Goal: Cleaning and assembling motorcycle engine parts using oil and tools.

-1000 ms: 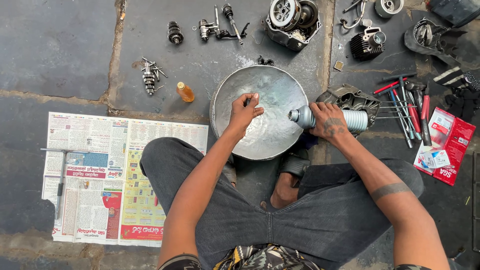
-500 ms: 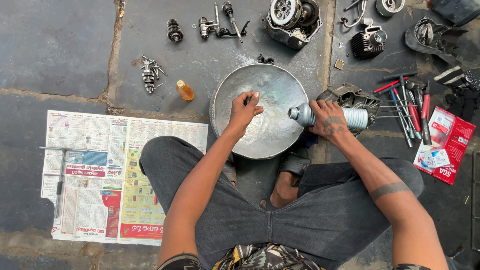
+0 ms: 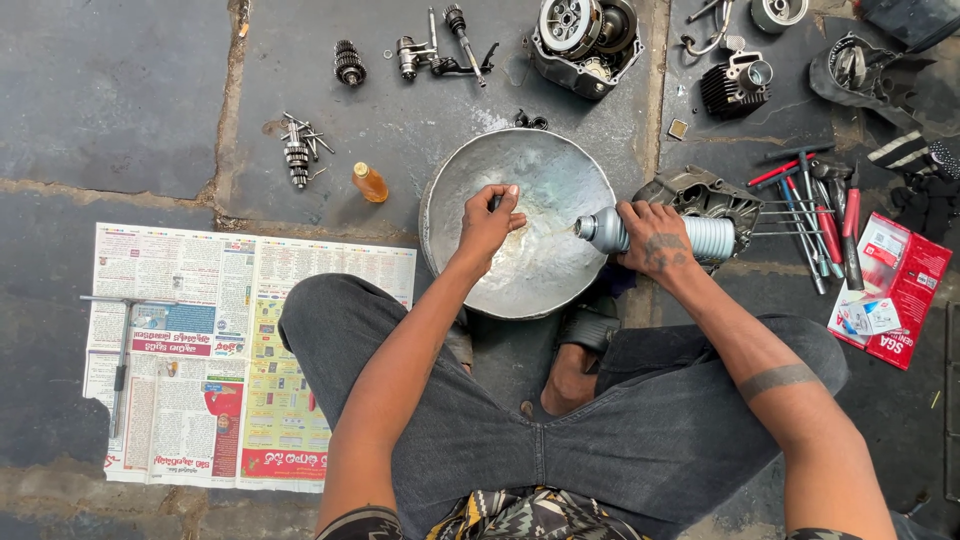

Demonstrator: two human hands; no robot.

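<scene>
A round metal basin (image 3: 455, 190) sits on the stone floor in front of my crossed legs. My left hand (image 3: 490, 220) is over the basin with its fingers pinched on a small part that I cannot make out. My right hand (image 3: 655, 235) grips a grey plastic bottle (image 3: 705, 237) lying on its side at the basin's right rim. The bottle's open neck points left toward my left hand, and a thin stream runs from it into the basin.
Newspaper (image 3: 200, 360) with a T-handle tool (image 3: 122, 350) lies at the left. A small amber bottle (image 3: 369, 183), gear shafts (image 3: 298, 155) and engine parts (image 3: 585, 35) lie beyond the basin. Hand tools (image 3: 815, 215) and a red packet (image 3: 890, 290) are at the right.
My left hand has shifted slightly within the basin. The bottle stays tipped toward it.
</scene>
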